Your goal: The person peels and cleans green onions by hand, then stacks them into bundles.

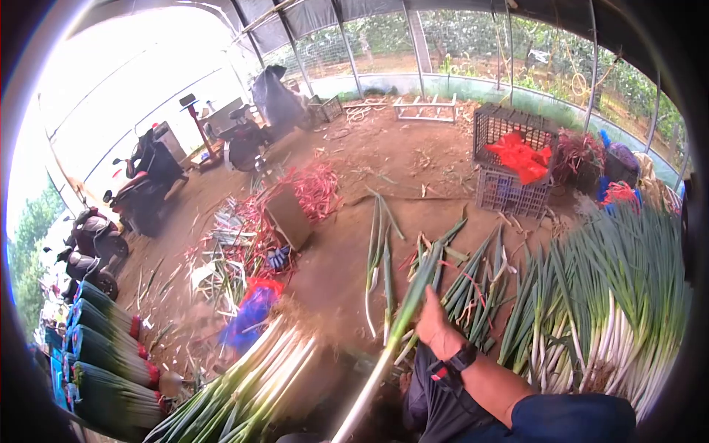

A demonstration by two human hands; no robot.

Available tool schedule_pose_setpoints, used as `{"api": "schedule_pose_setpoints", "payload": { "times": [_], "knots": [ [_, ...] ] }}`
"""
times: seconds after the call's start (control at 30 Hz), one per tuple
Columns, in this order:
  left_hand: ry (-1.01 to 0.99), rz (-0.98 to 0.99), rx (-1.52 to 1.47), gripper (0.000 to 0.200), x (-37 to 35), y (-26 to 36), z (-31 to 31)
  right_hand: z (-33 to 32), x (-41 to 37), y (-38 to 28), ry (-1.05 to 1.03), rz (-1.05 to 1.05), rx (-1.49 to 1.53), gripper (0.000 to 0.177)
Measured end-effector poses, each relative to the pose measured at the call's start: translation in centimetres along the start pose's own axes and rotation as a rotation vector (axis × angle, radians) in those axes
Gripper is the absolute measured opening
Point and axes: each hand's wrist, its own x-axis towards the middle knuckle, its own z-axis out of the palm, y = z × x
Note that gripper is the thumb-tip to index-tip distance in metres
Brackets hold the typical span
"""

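My right hand (437, 325), with a dark watch on its wrist, is closed around the green part of a long green onion (377, 376). This stalk slants across the lower middle, white end towards me and leaves pointing away. The fingers are partly hidden behind it; the thumb shows on top. My left hand is outside the view. To the left lies a pile of green onions (258, 376) with their roots facing away. On the right stands a big heap of green onions (613, 303), and loose leafy stalks (473, 288) lie on the ground beyond my hand.
Bundled onions (111, 354) are stacked at the lower left. Red straps (310, 192) and scraps surround a tan board (288, 216). Plastic crates (509, 190) with a red bag stand at the back right. Scooters (144, 184) are parked along the left side.
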Motion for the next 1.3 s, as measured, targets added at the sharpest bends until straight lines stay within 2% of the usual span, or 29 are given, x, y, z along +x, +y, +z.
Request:
{"api": "schedule_pose_setpoints", "payload": {
  "times": [0.07,0.13,0.2,0.27,0.33,0.37,0.43,0.47,0.5,0.53,0.57,0.63,0.67,0.73,0.77,0.8,0.87,0.9,0.93,0.97,1.0,1.03,1.1,1.13,1.17,1.2,1.23,1.27,1.3],
  "knots": [
    [0.075,-0.005,-0.024,0.023,0.5,0.7,0.0,-0.7,-0.7,4.0,-0.098,0.098,-0.210,0.039],
    [0.121,-0.010,-0.050,0.022,2.0,-0.4,-0.1,1.0,-4.9,6.6,-0.164,0.312,-0.154,0.032],
    [-0.002,-0.006,-0.307,0.022,3.3,0.1,0.2,3.0,-9.8,7.8,-0.348,0.531,-0.033,0.022],
    [0.009,0.004,-0.299,0.023,3.6,1.2,1.0,4.8,-13.8,8.3,-0.321,0.356,-0.300,0.024],
    [0.035,0.036,-0.431,0.023,4.5,0.4,1.9,4.8,-12.2,9.1,-0.345,0.405,-0.266,0.025],
    [0.038,0.020,-0.558,0.025,3.9,2.7,2.7,5.5,-11.3,9.2,-0.285,0.383,-0.248,0.022],
    [0.000,0.046,-0.618,0.027,4.2,5.0,3.3,6.7,-9.7,9.6,-0.157,0.320,-0.183,0.016],
    [-0.046,0.070,-0.678,0.029,4.4,5.5,3.4,6.3,-8.1,9.8,-0.202,0.300,-0.147,0.016],
    [-0.138,0.215,-0.654,0.044,5.8,4.4,3.3,6.3,-7.1,9.2,-0.239,0.264,-0.157,0.015],
    [-0.021,0.024,-0.409,0.053,7.3,3.3,3.1,6.2,-6.1,8.6,-0.270,0.237,-0.170,0.015],
    [-0.078,0.026,-0.355,0.056,8.0,2.9,2.8,6.7,-5.3,7.6,-0.260,0.198,-0.190,0.015],
    [-0.121,0.192,-0.275,0.057,7.9,2.8,2.5,7.9,-4.4,6.0,-0.289,0.106,-0.265,0.016],
    [0.011,0.345,-0.082,0.054,9.1,1.0,1.9,8.4,-3.9,5.2,-0.337,0.041,-0.323,0.017],
    [0.227,0.240,0.030,0.049,8.7,1.7,0.6,9.1,-3.9,3.9,-0.437,0.021,-0.427,0.018],
    [0.349,0.411,0.077,0.045,10.1,-0.6,-0.4,9.7,-4.7,3.3,-0.480,0.021,-0.453,0.021],
    [0.370,0.397,-0.041,0.049,9.8,-0.2,-1.3,10.6,-5.4,2.9,-0.530,-0.002,-0.504,0.035],
    [0.551,0.402,0.033,0.043,8.9,1.0,-2.8,12.5,-7.5,2.2,-0.659,-0.005,-0.599,0.055],
    [0.666,0.437,0.211,0.040,8.9,1.5,-3.8,13.4,-8.4,2.1,-0.677,0.011,-0.599,0.055],
    [0.801,0.497,0.516,0.040,6.9,4.1,-4.2,14.2,-9.2,2.2,-0.766,-0.066,-0.803,0.060],
    [0.911,0.602,0.645,0.044,6.4,4.9,-5.0,14.6,-9.6,2.8,-0.854,-0.148,-1.003,0.065],
    [1.017,0.706,0.780,0.049,5.8,5.6,-5.9,14.8,-9.1,4.3,-1.014,-0.705,-1.088,0.063],
    [1.083,0.732,0.978,0.053,4.8,6.5,-6.6,14.8,-8.7,5.4,-1.120,-0.885,-1.063,0.062],
    [1.111,0.692,1.299,0.064,2.3,8.1,-7.8,16.4,-10.0,6.0,-1.235,-1.049,-1.013,0.061],
    [1.114,0.639,1.335,0.069,1.2,8.6,-8.1,16.8,-10.7,5.9,-1.312,-1.071,-1.144,0.059],
    [1.047,0.531,1.385,0.068,0.5,8.3,-9.0,16.9,-11.1,6.1,-1.386,-1.088,-1.281,0.057],
    [0.975,0.429,1.428,0.068,-0.5,7.6,-9.9,17.1,-11.2,6.7,-1.396,-1.065,-1.281,0.057],
    [0.922,0.372,1.436,0.065,-0.9,5.6,-11.4,17.3,-11.5,7.3,-1.536,-1.142,-1.358,0.053],
    [0.952,0.367,1.388,0.051,-1.2,3.9,-12.0,17.3,-11.7,8.0,-1.680,-1.219,-1.432,0.050],
    [0.841,0.219,1.243,0.042,-1.6,1.8,-12.3,17.3,-11.3,9.4,-1.710,-1.251,-1.342,0.047]
  ]
}}
